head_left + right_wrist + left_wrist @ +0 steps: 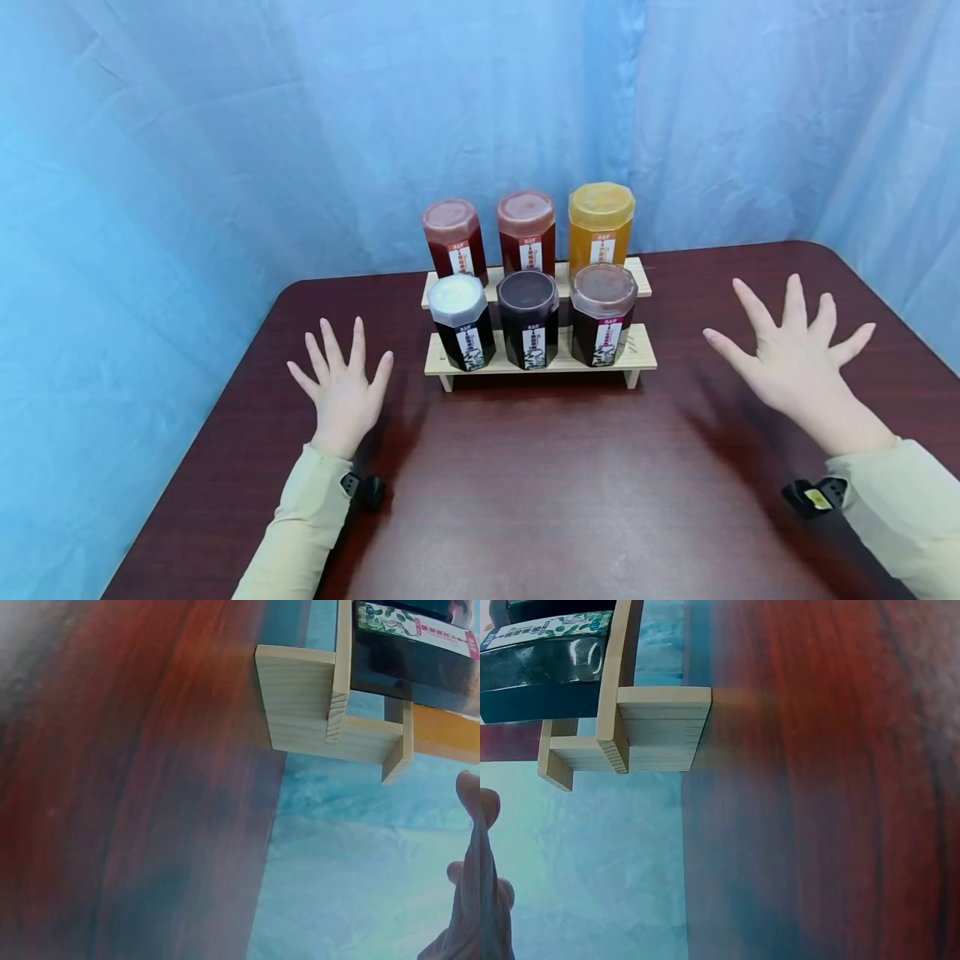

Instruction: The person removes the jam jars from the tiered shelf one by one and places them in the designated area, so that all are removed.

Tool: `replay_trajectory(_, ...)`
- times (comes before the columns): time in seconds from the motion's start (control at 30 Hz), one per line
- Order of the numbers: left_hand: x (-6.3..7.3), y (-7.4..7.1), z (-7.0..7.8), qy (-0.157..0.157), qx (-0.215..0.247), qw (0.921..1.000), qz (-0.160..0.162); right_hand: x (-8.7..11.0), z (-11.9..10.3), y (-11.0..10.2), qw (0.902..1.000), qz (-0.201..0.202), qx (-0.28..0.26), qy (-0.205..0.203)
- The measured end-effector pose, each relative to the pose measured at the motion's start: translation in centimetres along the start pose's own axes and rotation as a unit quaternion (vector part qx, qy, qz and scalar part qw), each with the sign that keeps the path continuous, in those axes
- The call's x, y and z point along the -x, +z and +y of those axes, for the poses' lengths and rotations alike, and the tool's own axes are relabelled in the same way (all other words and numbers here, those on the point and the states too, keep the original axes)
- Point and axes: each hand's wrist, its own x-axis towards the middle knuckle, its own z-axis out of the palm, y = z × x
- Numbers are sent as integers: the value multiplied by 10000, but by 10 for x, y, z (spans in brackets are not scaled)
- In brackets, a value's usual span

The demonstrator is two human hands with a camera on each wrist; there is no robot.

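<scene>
Fingers spread and holding nothing, my left hand [343,407] hovers over the table to the left of a two-step wooden rack [540,367]. On the rack's other side my right hand [804,367] is likewise spread wide, with nothing in it. The lower step bears a dark jar with a whitish lid [463,323], a dark jar with a black lid [528,320] and a dark jar with a brownish lid [602,315]. Behind them, on the upper step, stand two red jars [454,238] [527,233] and a yellow jar [600,229]. All carry labels facing me.
The dark red-brown wooden table [555,483] reaches back to a light blue curtain [450,100], which also hangs at both sides. Each wrist wears a small black camera, the left one [367,492] and the right one [813,497].
</scene>
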Motion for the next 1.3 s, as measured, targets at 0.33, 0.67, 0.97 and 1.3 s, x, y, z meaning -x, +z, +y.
replay_trajectory(0.33,-2,4,10,78,1659,9856,308,-20,-23,-3,9835,884,-1404,-721)
replay_trajectory(0.67,-9,22,29,-1062,3642,9215,-837,-48,-58,-8,9543,171,-2850,-880)
replay_trajectory(0.97,-10,45,41,-1427,4875,8537,-1149,-70,-82,-13,9540,-17,-2838,-965)
replay_trajectory(1.3,-7,61,36,-1827,6114,7574,-1383,-91,-99,-23,9430,-43,-3135,-1118)
